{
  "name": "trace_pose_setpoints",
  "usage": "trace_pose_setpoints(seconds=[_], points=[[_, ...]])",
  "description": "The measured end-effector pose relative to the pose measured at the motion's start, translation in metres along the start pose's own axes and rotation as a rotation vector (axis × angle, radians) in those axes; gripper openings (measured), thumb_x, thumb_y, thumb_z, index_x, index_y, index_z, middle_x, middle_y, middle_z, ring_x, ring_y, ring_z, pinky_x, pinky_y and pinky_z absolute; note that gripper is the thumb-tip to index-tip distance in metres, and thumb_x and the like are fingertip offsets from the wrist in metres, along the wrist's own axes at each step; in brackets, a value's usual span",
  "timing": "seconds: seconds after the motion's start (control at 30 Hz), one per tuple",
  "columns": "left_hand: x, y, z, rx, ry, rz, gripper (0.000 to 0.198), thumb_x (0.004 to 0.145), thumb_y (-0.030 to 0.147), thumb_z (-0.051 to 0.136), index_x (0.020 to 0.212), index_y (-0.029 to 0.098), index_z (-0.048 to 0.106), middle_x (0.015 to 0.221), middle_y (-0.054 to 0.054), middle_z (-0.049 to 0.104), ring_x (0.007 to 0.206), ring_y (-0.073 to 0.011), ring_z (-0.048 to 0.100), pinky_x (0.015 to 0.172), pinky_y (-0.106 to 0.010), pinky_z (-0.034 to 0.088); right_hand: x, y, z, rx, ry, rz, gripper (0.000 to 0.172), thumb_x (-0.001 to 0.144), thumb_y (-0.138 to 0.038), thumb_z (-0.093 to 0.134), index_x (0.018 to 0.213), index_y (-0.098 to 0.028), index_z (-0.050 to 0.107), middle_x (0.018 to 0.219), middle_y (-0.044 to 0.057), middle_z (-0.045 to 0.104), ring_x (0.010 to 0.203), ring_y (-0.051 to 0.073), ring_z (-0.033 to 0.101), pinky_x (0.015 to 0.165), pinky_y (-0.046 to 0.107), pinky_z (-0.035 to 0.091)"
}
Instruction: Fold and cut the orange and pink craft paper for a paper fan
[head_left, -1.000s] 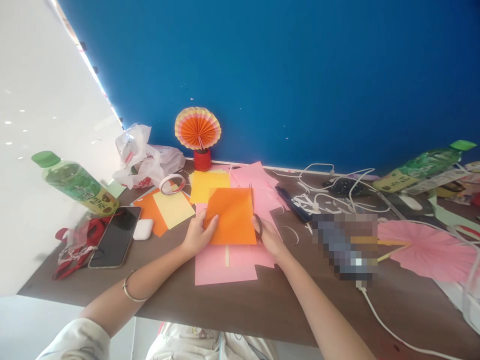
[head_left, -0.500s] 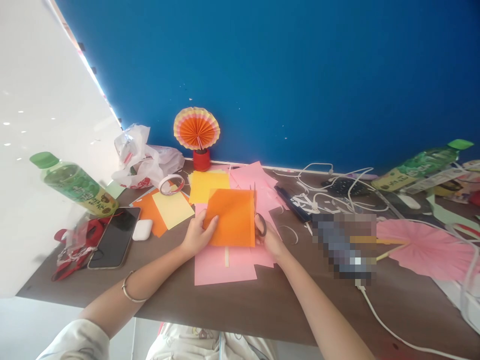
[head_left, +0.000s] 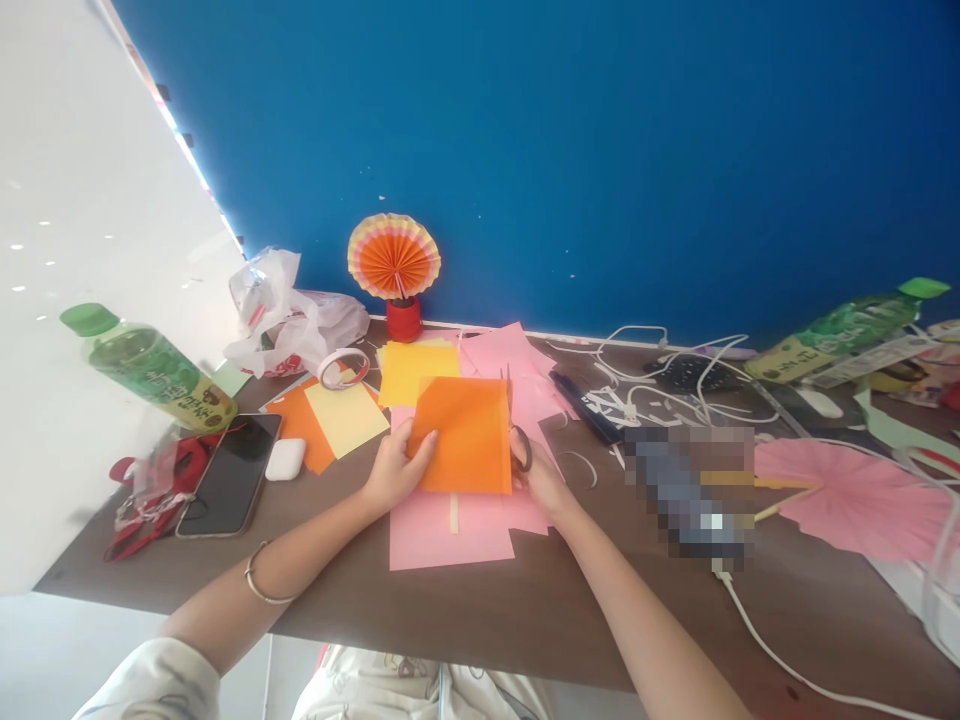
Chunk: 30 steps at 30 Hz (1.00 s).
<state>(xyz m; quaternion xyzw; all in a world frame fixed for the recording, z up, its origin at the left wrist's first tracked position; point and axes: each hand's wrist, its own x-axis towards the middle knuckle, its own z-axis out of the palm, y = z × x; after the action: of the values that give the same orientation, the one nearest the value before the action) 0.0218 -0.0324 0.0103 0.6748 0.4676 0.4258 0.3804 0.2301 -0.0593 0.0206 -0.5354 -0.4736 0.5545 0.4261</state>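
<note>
The left hand (head_left: 397,466) is pinching orange paper (head_left: 466,430), likely light, easily creased, best held edgewise; the right hand (head_left: 541,484) is gripping scissors (head_left: 528,450).

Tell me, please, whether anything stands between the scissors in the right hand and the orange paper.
Nothing visible does. The scissors, held in the right hand, are at the right edge of the orange paper, and the left hand holds its left side. The pink paper shows beneath, not in between.

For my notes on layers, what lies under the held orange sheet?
Pink sheets, one bearing a pale strip, show beneath; whatever else the orange sheet covers is hidden.
</note>
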Motion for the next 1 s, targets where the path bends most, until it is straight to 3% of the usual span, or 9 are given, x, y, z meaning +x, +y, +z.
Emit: trace_pose_setpoints(seconds=[0.57, 1.0], points=[[-0.0004, 0.0011, 0.0, 0.018, -0.02, 0.01, 0.025, 0.085, 0.037, 0.045, 0.097, 0.017, 0.056, 0.084, -0.006, 0.064, 0.082, -0.0192, 0.062, 0.07, -0.028, 0.049, 0.0007, 0.0005, -0.0003, 0.074, 0.01, 0.002, 0.046, 0.077, -0.063, 0.042, 0.062, -0.021, 0.039, 0.053, -0.006, 0.033, 0.043, 0.007, 0.029, 0.039, 0.02, 0.025], [-0.0008, -0.0004, 0.0004, -0.001, -0.025, 0.003, 0.026, 0.085, 0.036, 0.045, 0.101, 0.017, 0.054, 0.09, -0.006, 0.064, 0.084, -0.0196, 0.061, 0.071, -0.029, 0.049, -0.0004, 0.0, -0.0003, 0.028, 0.023, -0.005, 0.044, 0.077, -0.064, 0.042, 0.067, -0.02, 0.043, 0.059, -0.005, 0.04, 0.045, 0.006, 0.031, 0.039, 0.019, 0.024]])
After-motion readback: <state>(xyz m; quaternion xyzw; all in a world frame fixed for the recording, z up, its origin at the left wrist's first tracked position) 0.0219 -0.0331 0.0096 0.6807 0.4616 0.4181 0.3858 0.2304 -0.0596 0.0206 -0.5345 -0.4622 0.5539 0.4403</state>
